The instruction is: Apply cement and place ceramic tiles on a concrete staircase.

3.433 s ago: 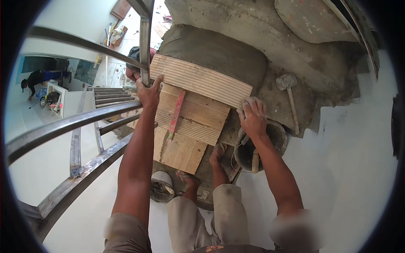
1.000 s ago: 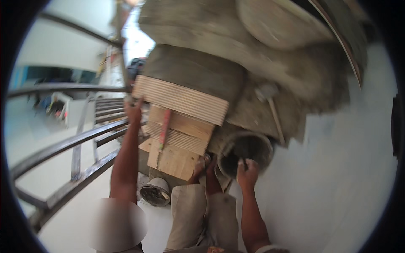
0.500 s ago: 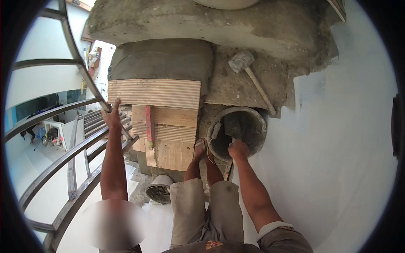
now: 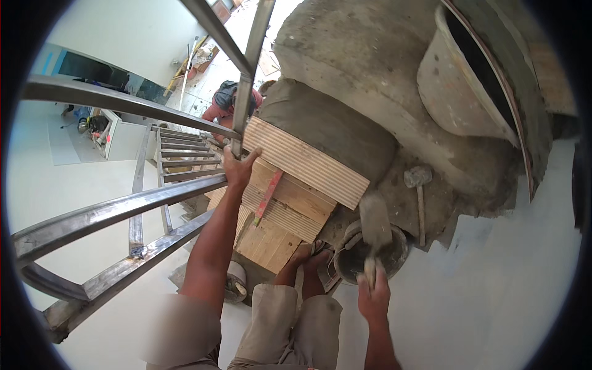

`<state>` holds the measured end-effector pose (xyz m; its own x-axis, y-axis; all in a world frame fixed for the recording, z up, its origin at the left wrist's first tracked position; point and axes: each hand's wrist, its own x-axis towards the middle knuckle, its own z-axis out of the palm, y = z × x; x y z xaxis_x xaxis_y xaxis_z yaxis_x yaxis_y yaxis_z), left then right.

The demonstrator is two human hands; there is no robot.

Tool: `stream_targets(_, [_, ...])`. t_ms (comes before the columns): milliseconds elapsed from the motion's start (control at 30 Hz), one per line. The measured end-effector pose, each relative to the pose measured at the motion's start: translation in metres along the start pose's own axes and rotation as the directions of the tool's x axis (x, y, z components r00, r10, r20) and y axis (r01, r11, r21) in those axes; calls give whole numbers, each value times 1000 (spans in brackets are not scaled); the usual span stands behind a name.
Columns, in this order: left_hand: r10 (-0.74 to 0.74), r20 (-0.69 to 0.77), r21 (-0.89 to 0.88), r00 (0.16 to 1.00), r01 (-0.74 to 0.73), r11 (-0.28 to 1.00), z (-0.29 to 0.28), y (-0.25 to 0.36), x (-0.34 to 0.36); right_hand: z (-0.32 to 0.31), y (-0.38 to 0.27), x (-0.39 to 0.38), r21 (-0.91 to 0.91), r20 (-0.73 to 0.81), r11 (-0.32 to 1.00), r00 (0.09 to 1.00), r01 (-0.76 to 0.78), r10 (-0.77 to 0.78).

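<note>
My right hand grips the handle of a trowel, its grey blade smeared by motion above a round bucket of dark mortar. My left hand is at the metal railing, fingers apparently wrapped round the post and partly hidden. Its thumb sticks out toward the near left edge of a ribbed, wood-look tread tile. That tile lies along the front of a bed of wet grey mortar. Below it are more wood-look step tiles, with a red bar-shaped tool lying across them.
A mallet lies on the rough concrete right of the mortar bed. A large pale tub stands on the upper step. A small bucket is beside my legs. Another person is beyond the railing. A white wall borders the right.
The view has swung round and shifted, bringing the tub and the other person into sight. My right hand has lifted the trowel out of the bucket. My left hand stays at the railing.
</note>
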<state>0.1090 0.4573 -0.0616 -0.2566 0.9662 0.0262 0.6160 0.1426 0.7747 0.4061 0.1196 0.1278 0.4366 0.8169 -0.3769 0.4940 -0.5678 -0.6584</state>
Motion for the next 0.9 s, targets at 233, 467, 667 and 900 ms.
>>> stream_targets(233, [-53, 3, 5, 999, 53, 999, -7, -4, -1, 58, -170, 219, -205, 404, 914, 881, 351, -248])
stream_targets(467, [-18, -8, -28, 1000, 18, 999, -11, -1, 1, 111, -249, 290, -313, 510, 805, 804, 504, -305])
stream_targets(667, [-32, 18, -11, 999, 32, 999, -9, -4, 2, 112, -291, 278, -446, 558, 746, 805, 495, -201])
stream_targets(900, [32, -8, 20, 999, -31, 999, -6, -11, 2, 82, -272, 250, -522, 536, 707, 829, 477, -163])
